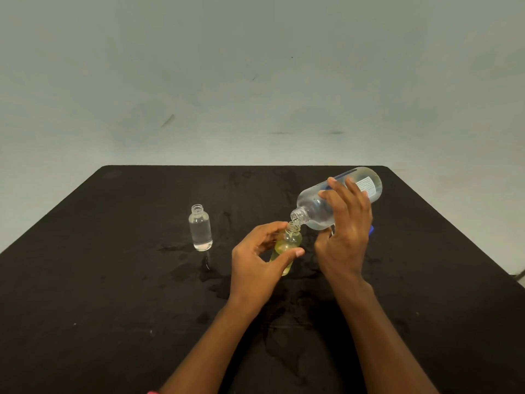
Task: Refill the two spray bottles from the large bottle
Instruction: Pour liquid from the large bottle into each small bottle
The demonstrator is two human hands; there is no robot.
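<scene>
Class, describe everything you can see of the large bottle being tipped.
The large bottle is clear and plastic-looking, with a rounded body, a threaded neck with no cap, a white printed label near its base and a blue stripe. It is tilted, neck down and leftward, its open mouth at the mouth of the small yellowish bottle. Clear liquid lies along its lower side. The right hand grips its body, holding it above the black table.

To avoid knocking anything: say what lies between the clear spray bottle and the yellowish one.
Head view: dark, damp-patched tabletop, then the left hand gripping the yellowish spray bottle; nothing else from the clear spray bottle.
</scene>
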